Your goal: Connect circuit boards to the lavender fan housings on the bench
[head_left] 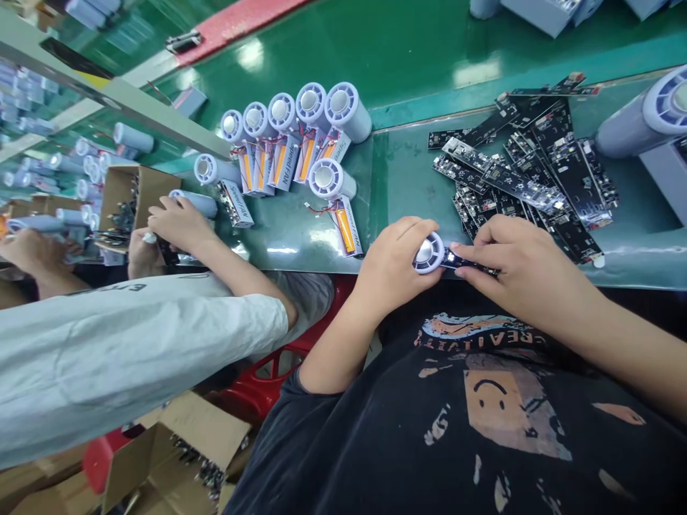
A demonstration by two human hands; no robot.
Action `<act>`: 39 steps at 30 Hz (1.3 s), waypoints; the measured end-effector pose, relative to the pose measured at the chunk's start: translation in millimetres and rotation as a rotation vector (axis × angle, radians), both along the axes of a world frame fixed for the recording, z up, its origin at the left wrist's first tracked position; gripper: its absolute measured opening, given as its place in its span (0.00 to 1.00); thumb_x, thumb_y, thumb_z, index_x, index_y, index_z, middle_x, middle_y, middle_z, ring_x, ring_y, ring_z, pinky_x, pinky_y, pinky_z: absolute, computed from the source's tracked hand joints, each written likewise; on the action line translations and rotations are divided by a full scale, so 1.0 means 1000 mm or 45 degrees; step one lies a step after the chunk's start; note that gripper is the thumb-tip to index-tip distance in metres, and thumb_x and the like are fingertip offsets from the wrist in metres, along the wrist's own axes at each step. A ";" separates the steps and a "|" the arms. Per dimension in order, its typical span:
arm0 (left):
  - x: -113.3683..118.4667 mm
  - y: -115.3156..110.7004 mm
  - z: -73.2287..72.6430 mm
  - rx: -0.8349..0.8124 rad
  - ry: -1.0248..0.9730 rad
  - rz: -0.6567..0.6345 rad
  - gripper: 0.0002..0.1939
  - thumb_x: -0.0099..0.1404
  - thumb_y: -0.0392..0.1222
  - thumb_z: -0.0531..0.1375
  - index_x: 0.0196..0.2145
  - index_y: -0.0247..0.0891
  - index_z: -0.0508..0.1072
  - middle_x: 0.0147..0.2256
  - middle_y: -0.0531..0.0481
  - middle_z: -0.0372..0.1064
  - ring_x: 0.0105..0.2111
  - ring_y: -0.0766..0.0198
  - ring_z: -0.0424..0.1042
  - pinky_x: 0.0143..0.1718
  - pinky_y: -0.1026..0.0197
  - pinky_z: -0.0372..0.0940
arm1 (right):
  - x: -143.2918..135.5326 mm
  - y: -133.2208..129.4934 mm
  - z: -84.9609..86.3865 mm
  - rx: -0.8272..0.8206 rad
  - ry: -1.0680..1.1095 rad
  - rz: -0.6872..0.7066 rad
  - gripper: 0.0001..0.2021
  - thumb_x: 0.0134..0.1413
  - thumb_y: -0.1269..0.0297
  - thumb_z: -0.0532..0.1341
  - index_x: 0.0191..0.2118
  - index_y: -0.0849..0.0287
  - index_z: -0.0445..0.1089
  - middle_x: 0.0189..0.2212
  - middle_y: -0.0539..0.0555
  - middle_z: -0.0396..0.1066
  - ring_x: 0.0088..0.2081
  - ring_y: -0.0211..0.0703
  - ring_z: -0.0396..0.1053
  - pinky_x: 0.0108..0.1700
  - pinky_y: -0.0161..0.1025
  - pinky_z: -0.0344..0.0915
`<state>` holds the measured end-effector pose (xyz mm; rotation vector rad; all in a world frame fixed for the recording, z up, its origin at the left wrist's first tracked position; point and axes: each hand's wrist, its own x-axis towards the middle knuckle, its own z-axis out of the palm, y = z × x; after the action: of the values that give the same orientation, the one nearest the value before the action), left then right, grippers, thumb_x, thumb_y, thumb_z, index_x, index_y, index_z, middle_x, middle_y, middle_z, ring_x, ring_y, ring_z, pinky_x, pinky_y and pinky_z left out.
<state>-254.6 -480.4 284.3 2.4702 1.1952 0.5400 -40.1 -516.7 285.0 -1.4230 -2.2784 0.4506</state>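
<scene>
My left hand (394, 265) is wrapped round a lavender fan unit (429, 254), its round end facing up. Between the thumb and fingers of my right hand (509, 261) is a narrow black circuit board (471, 265), one end against the fan unit. Just beyond my right hand lies a loose pile of black circuit boards (529, 172). Left of my hands stands another lavender fan unit (333, 179) with an orange battery (346, 227) showing in its handle. Behind it is a row of several similar units (282, 114).
At the left, a person's hands (185, 225) work beside a cardboard box (115, 192) on the green bench (386, 64). A large lavender unit (644, 118) stands at the right. Below left are a red stool (252, 390) and an open carton (129, 468).
</scene>
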 end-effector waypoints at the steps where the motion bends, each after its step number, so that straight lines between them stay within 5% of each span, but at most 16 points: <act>1: 0.000 -0.001 -0.001 0.002 -0.005 0.011 0.20 0.62 0.38 0.64 0.52 0.36 0.68 0.48 0.42 0.74 0.51 0.55 0.72 0.55 0.50 0.69 | 0.000 0.000 0.000 -0.001 -0.017 -0.009 0.11 0.65 0.63 0.60 0.46 0.53 0.80 0.35 0.55 0.68 0.37 0.46 0.64 0.38 0.43 0.56; 9: -0.003 -0.004 0.005 -0.063 -0.029 -0.038 0.25 0.65 0.42 0.65 0.58 0.39 0.68 0.54 0.41 0.71 0.55 0.54 0.71 0.56 0.49 0.68 | 0.004 0.003 -0.005 -0.024 0.073 -0.024 0.11 0.63 0.62 0.63 0.48 0.52 0.78 0.36 0.54 0.71 0.38 0.47 0.69 0.38 0.42 0.58; 13: -0.001 -0.005 0.012 -0.020 0.000 -0.099 0.14 0.69 0.44 0.62 0.51 0.42 0.73 0.61 0.40 0.66 0.61 0.50 0.67 0.59 0.46 0.65 | 0.008 0.006 -0.004 -0.076 0.106 0.053 0.10 0.63 0.61 0.63 0.47 0.52 0.79 0.39 0.55 0.74 0.40 0.47 0.71 0.42 0.43 0.61; 19: 0.003 0.001 0.017 -0.080 0.032 -0.153 0.09 0.68 0.43 0.62 0.45 0.39 0.74 0.47 0.45 0.75 0.48 0.56 0.73 0.52 0.52 0.66 | 0.006 0.000 0.009 0.000 -0.068 0.043 0.10 0.63 0.65 0.62 0.48 0.53 0.77 0.40 0.54 0.74 0.42 0.51 0.71 0.42 0.45 0.56; 39: 0.009 -0.001 0.023 -0.132 0.067 -0.126 0.08 0.67 0.40 0.62 0.43 0.39 0.71 0.45 0.46 0.73 0.47 0.57 0.71 0.52 0.53 0.64 | -0.003 0.003 0.023 0.047 -0.301 0.129 0.10 0.64 0.67 0.57 0.37 0.57 0.77 0.35 0.58 0.72 0.36 0.50 0.66 0.39 0.45 0.53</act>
<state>-245.5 -481.8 307.2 2.4535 1.0852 0.3788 -43.4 -513.4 308.4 -1.4127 -2.5403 0.2808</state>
